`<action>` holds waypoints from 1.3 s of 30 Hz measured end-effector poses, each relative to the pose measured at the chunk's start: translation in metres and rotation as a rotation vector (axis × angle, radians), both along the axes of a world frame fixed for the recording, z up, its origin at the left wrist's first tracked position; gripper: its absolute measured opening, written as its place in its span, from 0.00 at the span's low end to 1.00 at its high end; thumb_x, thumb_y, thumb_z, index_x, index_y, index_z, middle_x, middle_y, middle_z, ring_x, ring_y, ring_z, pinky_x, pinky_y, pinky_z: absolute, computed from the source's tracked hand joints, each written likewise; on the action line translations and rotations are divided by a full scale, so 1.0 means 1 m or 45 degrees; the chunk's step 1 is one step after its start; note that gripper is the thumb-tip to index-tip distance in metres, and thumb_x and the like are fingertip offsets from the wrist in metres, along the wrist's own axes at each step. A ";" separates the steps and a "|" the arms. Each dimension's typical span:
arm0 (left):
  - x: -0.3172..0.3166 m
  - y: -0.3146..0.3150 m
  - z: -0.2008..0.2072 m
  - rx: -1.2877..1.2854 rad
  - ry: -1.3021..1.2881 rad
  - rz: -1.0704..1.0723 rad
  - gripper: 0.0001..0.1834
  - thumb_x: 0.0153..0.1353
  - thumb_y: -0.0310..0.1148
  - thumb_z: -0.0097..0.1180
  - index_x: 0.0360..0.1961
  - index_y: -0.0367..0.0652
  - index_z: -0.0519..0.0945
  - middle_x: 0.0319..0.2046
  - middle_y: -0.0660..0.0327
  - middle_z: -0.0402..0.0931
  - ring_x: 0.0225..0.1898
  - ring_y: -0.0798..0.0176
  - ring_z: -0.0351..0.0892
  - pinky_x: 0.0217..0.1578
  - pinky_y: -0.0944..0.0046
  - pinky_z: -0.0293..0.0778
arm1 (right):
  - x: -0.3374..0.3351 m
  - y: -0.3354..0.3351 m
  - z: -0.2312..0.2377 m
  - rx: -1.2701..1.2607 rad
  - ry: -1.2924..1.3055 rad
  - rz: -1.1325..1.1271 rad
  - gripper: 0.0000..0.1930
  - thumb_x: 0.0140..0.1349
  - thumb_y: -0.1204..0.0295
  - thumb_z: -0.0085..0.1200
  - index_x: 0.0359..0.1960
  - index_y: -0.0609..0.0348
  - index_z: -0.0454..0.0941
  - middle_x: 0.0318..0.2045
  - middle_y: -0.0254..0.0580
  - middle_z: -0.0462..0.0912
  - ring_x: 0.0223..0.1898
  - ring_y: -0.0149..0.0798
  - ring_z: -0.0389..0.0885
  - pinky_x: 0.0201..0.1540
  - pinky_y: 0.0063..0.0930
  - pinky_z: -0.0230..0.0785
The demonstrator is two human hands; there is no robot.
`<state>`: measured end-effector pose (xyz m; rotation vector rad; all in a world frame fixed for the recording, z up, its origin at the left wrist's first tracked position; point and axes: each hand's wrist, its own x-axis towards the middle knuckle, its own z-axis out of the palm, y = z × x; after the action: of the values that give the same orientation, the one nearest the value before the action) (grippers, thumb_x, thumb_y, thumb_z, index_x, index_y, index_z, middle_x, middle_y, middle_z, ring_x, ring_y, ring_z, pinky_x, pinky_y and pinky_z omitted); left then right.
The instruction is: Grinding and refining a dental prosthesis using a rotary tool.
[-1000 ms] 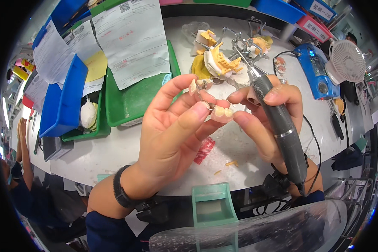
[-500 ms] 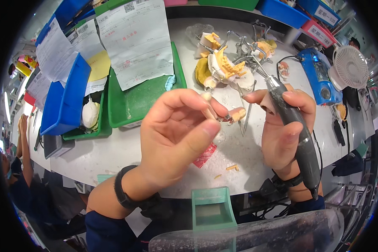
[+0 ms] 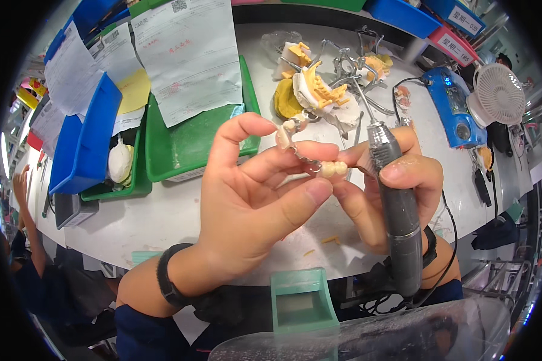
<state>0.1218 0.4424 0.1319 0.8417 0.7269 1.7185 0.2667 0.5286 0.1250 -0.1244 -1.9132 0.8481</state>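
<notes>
The left hand [image 3: 238, 204] pinches a partial denture [image 3: 333, 169] above the table [image 3: 144, 222]; the right hand [image 3: 417, 174] grips a dark drill [image 3: 398, 210], its fingertips close by, perhaps touching the denture. Beyond lie plaster models [image 3: 307, 90], with a green tray [image 3: 190, 151] leftward and a white fan [image 3: 500, 91] rightward.

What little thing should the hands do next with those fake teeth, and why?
Probably turn the denture slightly to see another side. The left hand holds it between thumb and fingers, the right hand's fingertips are close by its teeth, and the dark handpiece in the right hand points its thin tip up, away from the denture.
</notes>
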 end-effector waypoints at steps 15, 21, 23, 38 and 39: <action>-0.013 -0.003 0.006 0.004 0.668 -0.030 0.20 0.54 0.20 0.54 0.51 0.30 0.70 0.39 0.54 0.77 0.45 0.69 0.71 0.45 0.72 0.67 | 0.012 -0.001 -0.001 0.267 0.118 0.246 0.33 0.53 0.41 0.48 0.52 0.50 0.63 0.36 0.44 0.68 0.52 0.60 0.67 0.55 0.62 0.59; -0.013 -0.003 0.007 0.204 1.146 0.142 0.17 0.56 0.20 0.53 0.48 0.28 0.72 0.35 0.59 0.78 0.40 0.70 0.73 0.41 0.73 0.69 | 0.013 -0.004 -0.004 0.214 0.037 0.326 0.25 0.53 0.52 0.58 0.46 0.48 0.63 0.35 0.45 0.65 0.50 0.69 0.68 0.55 0.68 0.55; -0.010 -0.005 0.008 0.138 0.921 0.090 0.17 0.57 0.20 0.53 0.48 0.28 0.72 0.34 0.59 0.79 0.38 0.72 0.74 0.40 0.73 0.69 | 0.015 -0.011 0.001 0.040 0.047 0.302 0.22 0.56 0.56 0.56 0.46 0.50 0.63 0.33 0.44 0.67 0.49 0.69 0.69 0.55 0.69 0.54; -0.008 -0.008 0.006 0.123 1.171 0.298 0.16 0.54 0.18 0.57 0.46 0.31 0.75 0.25 0.71 0.73 0.25 0.82 0.65 0.27 0.83 0.63 | 0.020 -0.016 0.010 0.027 -0.145 0.312 0.17 0.58 0.61 0.55 0.45 0.49 0.66 0.32 0.42 0.70 0.53 0.66 0.66 0.59 0.68 0.44; -0.007 -0.008 0.006 0.105 1.190 0.316 0.17 0.54 0.18 0.57 0.46 0.31 0.75 0.24 0.71 0.72 0.25 0.82 0.64 0.27 0.83 0.62 | 0.021 -0.015 0.015 0.026 -0.143 0.313 0.17 0.58 0.61 0.55 0.45 0.49 0.66 0.32 0.42 0.70 0.53 0.66 0.66 0.59 0.68 0.44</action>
<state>0.1150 0.4341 0.1384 1.7023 1.4219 1.5189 0.2878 0.5133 0.1398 0.0788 -2.0703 1.0020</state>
